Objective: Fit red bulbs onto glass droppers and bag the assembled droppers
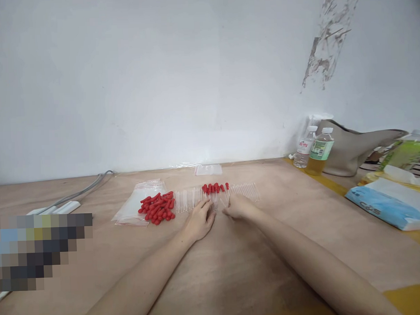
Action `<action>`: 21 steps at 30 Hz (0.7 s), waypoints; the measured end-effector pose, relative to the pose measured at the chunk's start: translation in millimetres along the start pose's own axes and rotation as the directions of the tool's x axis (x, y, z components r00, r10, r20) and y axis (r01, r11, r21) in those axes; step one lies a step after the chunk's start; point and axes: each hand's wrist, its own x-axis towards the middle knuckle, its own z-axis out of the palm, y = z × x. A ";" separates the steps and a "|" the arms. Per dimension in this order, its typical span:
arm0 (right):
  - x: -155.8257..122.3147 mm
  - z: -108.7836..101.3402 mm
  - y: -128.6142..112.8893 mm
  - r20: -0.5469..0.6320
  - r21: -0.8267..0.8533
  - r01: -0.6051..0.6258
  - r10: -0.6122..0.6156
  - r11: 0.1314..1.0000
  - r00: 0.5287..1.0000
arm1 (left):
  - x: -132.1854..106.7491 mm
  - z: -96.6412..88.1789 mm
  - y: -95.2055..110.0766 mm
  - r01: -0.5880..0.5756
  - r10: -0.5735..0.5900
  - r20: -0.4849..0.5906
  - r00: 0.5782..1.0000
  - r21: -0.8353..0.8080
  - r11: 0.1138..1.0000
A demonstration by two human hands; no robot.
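A row of thin clear dropper tubes (186, 201) lies side by side across the wooden table. In the middle of the row, several tubes carry red rubber bulbs (213, 188) at their far ends. My left hand (200, 221) rests beside these capped droppers, its fingertips on or near the tubes and its thumb apart. Pinched in my right hand (239, 207) is a clear dropper tube (223, 203), its far end pointing up and left. Bare tubes (247, 191) continue right of that hand. Loose red rubber bulbs (158, 208) lie heaped at the left.
Under the heap is a clear zip bag (136, 203); a small bag (208, 169) lies by the wall. A grey cable (89, 187) runs at the left. Two bottles (320, 151), a grey container (344, 153) and a blue tissue pack (387, 204) stand right.
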 end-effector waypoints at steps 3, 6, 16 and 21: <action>-4.4 6.8 5.2 -0.030 0.017 0.007 -0.006 1.000 1.000 | -0.8 -2.2 1.1 0.014 -0.014 0.019 1.000 0.007 1.000; -4.1 1.0 23.0 -0.112 0.054 -0.008 0.014 0.999 0.994 | -1.2 -3.5 1.9 0.026 -0.026 0.027 0.999 0.010 1.000; 42.3 -10.3 122.7 -0.338 0.321 -0.252 0.359 0.913 0.870 | -1.1 -3.3 3.5 0.030 -0.031 0.009 0.999 0.035 0.999; 52.1 5.8 117.8 -0.324 0.437 -0.183 0.344 0.880 0.881 | -1.2 -6.5 4.9 0.028 -0.023 -0.061 0.998 0.096 0.995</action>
